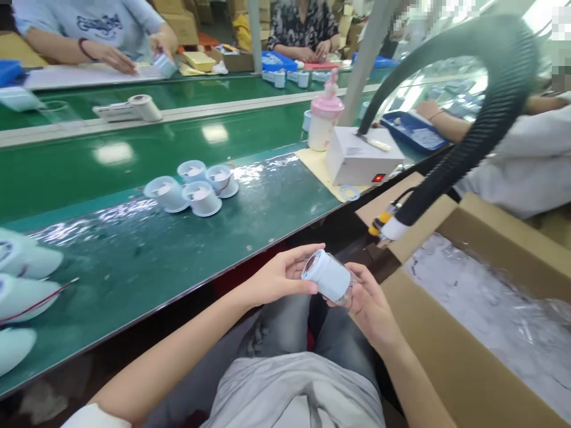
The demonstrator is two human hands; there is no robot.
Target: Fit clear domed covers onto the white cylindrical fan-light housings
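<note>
Above my lap, both hands hold a light blue plastic cylinder (332, 276) that lies tilted, its open ring end facing up and left. My left hand (285, 276) grips the ring end between thumb and fingers. My right hand (366, 300) is closed round the other end, where a clear plastic cup (350, 285) shows between the fingers. How far the clear cup goes over the blue part is hidden by my right fingers. On the bench to the left stand several similar light blue cups (203, 199) with thin wires.
The green bench (134, 261) runs along my left and front. More blue housings (29, 297) lie at its left. An open carton (428, 333) of clear plastic parts stands right. A black flexible hose (446, 172) arches over a white box (363, 157). Co-workers sit across the conveyor and at right.
</note>
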